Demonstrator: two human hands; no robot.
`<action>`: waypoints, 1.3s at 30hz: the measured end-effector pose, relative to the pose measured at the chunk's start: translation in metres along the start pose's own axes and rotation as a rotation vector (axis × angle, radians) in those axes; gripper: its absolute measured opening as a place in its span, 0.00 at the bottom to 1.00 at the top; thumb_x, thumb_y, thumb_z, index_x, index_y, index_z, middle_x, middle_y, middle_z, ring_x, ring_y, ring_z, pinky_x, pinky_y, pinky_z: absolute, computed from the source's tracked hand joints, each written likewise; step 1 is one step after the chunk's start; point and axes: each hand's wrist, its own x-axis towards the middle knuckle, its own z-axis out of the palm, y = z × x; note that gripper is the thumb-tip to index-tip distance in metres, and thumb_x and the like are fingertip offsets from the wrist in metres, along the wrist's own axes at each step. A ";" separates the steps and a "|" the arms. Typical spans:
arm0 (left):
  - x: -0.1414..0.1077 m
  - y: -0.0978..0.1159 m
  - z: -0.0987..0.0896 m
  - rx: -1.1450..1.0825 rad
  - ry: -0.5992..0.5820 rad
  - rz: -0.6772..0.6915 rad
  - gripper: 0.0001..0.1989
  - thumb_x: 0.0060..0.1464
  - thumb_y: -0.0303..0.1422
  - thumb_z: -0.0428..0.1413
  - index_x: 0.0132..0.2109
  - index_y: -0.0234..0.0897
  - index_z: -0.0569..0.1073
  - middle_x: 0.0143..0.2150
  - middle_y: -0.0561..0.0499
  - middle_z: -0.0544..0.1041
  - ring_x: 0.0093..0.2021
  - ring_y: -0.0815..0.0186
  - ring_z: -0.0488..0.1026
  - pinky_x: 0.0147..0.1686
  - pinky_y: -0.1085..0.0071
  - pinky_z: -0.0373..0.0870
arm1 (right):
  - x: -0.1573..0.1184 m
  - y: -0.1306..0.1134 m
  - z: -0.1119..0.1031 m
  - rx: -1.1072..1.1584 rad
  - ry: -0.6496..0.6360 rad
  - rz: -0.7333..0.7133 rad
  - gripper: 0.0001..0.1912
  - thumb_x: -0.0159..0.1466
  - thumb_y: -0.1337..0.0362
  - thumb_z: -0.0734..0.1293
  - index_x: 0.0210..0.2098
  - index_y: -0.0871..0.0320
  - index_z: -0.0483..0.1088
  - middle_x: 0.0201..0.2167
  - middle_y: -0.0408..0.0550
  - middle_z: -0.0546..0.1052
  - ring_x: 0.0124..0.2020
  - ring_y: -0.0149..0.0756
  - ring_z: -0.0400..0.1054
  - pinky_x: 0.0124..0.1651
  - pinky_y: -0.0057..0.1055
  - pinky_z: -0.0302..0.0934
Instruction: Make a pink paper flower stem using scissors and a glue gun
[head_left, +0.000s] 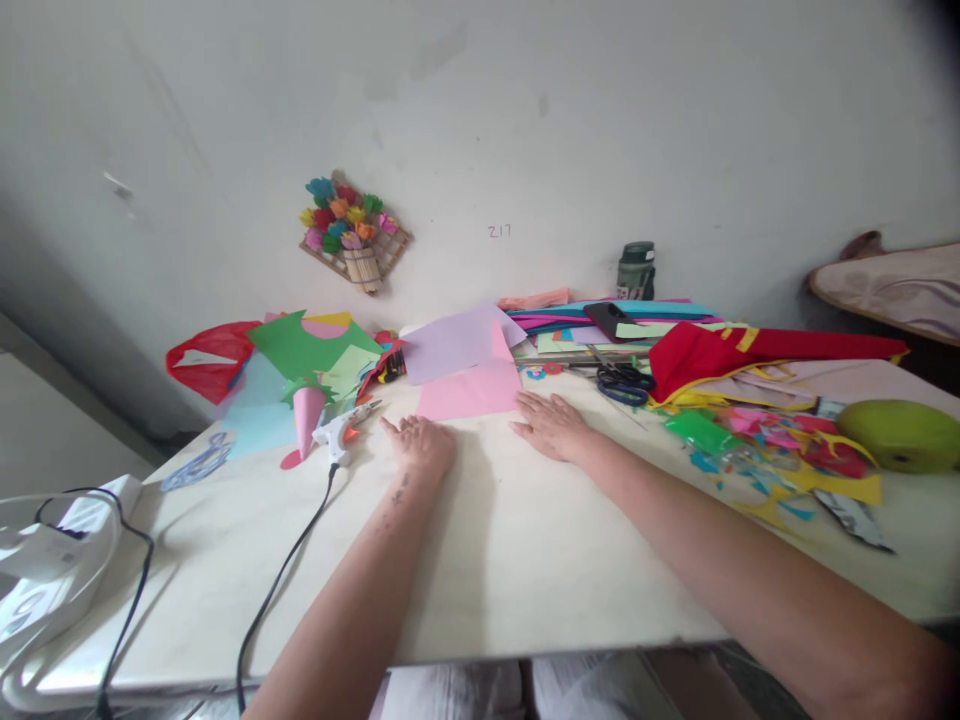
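Observation:
My left hand rests on the pale table with its fingers apart, holding nothing. Left of it lies a white glue gun with a black cord. My right hand lies flat on the table, fingers stretched, its tips near the right corner of a pink paper sheet. Whether those fingertips touch the sheet I cannot tell. Behind and partly over the pink sheet is a lilac sheet. A pink paper cone with a green fringed top stands beyond the glue gun.
Dark-handled scissors lie right of my right hand. Farther right are paper scraps, red cloth and a green round object. A bottle stands by the wall. At left sits a power strip with cables.

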 end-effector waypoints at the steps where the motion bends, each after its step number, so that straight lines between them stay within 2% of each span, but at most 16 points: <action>1: 0.001 -0.001 0.001 -0.012 -0.022 -0.020 0.21 0.51 0.38 0.38 0.43 0.33 0.70 0.45 0.39 0.70 0.48 0.52 0.63 0.53 0.45 0.37 | 0.000 0.000 0.001 0.001 0.010 -0.003 0.31 0.60 0.49 0.43 0.59 0.58 0.45 0.61 0.45 0.46 0.60 0.35 0.37 0.58 0.41 0.31; 4: 0.004 -0.003 0.001 -0.083 -0.081 -0.079 0.25 0.52 0.39 0.36 0.53 0.34 0.61 0.57 0.40 0.58 0.56 0.50 0.52 0.51 0.43 0.42 | -0.001 0.000 0.002 -0.013 0.054 -0.015 0.30 0.61 0.51 0.44 0.58 0.59 0.48 0.60 0.47 0.49 0.60 0.36 0.39 0.58 0.42 0.32; 6: 0.006 -0.006 -0.001 -0.126 -0.057 -0.098 0.26 0.53 0.40 0.35 0.56 0.35 0.56 0.61 0.42 0.50 0.58 0.50 0.48 0.50 0.45 0.45 | -0.003 -0.003 0.002 -0.048 0.106 -0.029 0.29 0.61 0.53 0.45 0.57 0.60 0.51 0.58 0.49 0.53 0.59 0.38 0.43 0.57 0.42 0.32; 8: 0.006 -0.007 -0.006 -0.162 0.017 -0.097 0.25 0.53 0.41 0.35 0.55 0.36 0.56 0.60 0.42 0.54 0.57 0.53 0.51 0.51 0.50 0.48 | -0.005 -0.007 0.001 -0.106 0.168 -0.048 0.26 0.62 0.55 0.47 0.53 0.61 0.57 0.54 0.53 0.60 0.55 0.40 0.49 0.56 0.42 0.30; 11: 0.007 -0.007 -0.014 -0.221 0.125 -0.115 0.20 0.54 0.41 0.36 0.47 0.37 0.63 0.49 0.42 0.67 0.50 0.59 0.62 0.47 0.61 0.56 | -0.008 -0.016 -0.003 -0.196 0.223 -0.092 0.23 0.61 0.57 0.50 0.45 0.63 0.66 0.43 0.58 0.69 0.48 0.43 0.56 0.54 0.41 0.33; 13: 0.008 -0.006 -0.018 -0.257 0.112 -0.148 0.17 0.54 0.41 0.38 0.42 0.38 0.66 0.41 0.45 0.71 0.43 0.60 0.67 0.40 0.65 0.61 | -0.008 -0.022 -0.007 -0.234 0.228 -0.146 0.20 0.61 0.61 0.51 0.39 0.63 0.70 0.37 0.58 0.71 0.44 0.43 0.57 0.51 0.40 0.38; 16: 0.008 -0.004 -0.020 -0.292 0.030 -0.130 0.13 0.51 0.40 0.43 0.36 0.41 0.68 0.36 0.48 0.73 0.37 0.61 0.69 0.32 0.68 0.63 | -0.007 -0.031 -0.011 -0.285 0.235 -0.221 0.18 0.60 0.68 0.52 0.34 0.64 0.72 0.34 0.58 0.71 0.41 0.43 0.57 0.47 0.39 0.43; 19: 0.008 -0.001 -0.019 -0.303 0.043 -0.081 0.12 0.50 0.41 0.45 0.34 0.42 0.69 0.36 0.50 0.74 0.36 0.62 0.69 0.31 0.69 0.62 | -0.006 -0.040 -0.012 -0.308 0.247 -0.252 0.17 0.58 0.71 0.53 0.33 0.65 0.73 0.32 0.58 0.71 0.39 0.43 0.58 0.44 0.38 0.45; 21: 0.006 0.001 -0.019 -0.301 0.056 -0.057 0.13 0.51 0.41 0.44 0.37 0.44 0.69 0.38 0.50 0.73 0.38 0.62 0.69 0.32 0.68 0.62 | -0.006 -0.047 -0.013 -0.271 0.254 -0.250 0.16 0.58 0.70 0.54 0.32 0.65 0.73 0.32 0.58 0.71 0.39 0.42 0.58 0.44 0.38 0.45; 25: 0.000 0.007 -0.016 -0.278 0.047 0.053 0.17 0.52 0.41 0.42 0.47 0.46 0.65 0.45 0.50 0.71 0.44 0.61 0.65 0.38 0.66 0.61 | 0.001 -0.050 -0.020 -0.135 0.281 -0.128 0.18 0.59 0.63 0.53 0.33 0.61 0.72 0.33 0.55 0.73 0.39 0.41 0.61 0.45 0.38 0.46; 27: -0.003 0.011 -0.013 -0.275 0.038 0.122 0.18 0.53 0.41 0.41 0.49 0.47 0.64 0.48 0.50 0.69 0.46 0.60 0.64 0.39 0.65 0.61 | 0.011 -0.043 -0.024 -0.089 0.299 -0.028 0.18 0.59 0.61 0.53 0.36 0.59 0.71 0.35 0.52 0.73 0.39 0.41 0.62 0.44 0.37 0.48; 30: -0.007 0.016 -0.011 -0.264 0.008 0.147 0.21 0.53 0.45 0.37 0.51 0.47 0.61 0.50 0.49 0.66 0.46 0.56 0.63 0.39 0.62 0.61 | 0.030 -0.023 -0.028 -0.071 0.313 0.150 0.17 0.57 0.62 0.55 0.41 0.58 0.69 0.41 0.53 0.71 0.40 0.41 0.63 0.41 0.34 0.53; 34: -0.011 0.020 -0.011 -0.240 -0.057 0.167 0.24 0.52 0.48 0.35 0.49 0.48 0.64 0.49 0.47 0.65 0.46 0.54 0.62 0.41 0.57 0.58 | 0.052 -0.006 -0.030 -0.036 0.245 0.277 0.19 0.55 0.61 0.57 0.45 0.57 0.66 0.44 0.53 0.68 0.42 0.43 0.64 0.39 0.34 0.56; 37: -0.011 0.018 -0.012 -0.255 -0.070 0.183 0.23 0.53 0.48 0.35 0.46 0.46 0.66 0.47 0.46 0.66 0.46 0.55 0.61 0.42 0.58 0.58 | 0.061 -0.010 -0.032 0.029 0.197 0.321 0.21 0.54 0.59 0.60 0.46 0.58 0.65 0.44 0.54 0.68 0.44 0.43 0.62 0.41 0.33 0.57; 39: -0.009 0.016 -0.011 -0.282 -0.078 0.195 0.23 0.53 0.47 0.35 0.44 0.44 0.68 0.46 0.47 0.67 0.46 0.57 0.62 0.43 0.61 0.57 | 0.066 -0.016 -0.032 0.094 0.164 0.413 0.23 0.52 0.58 0.63 0.46 0.61 0.65 0.42 0.57 0.69 0.45 0.44 0.62 0.42 0.32 0.57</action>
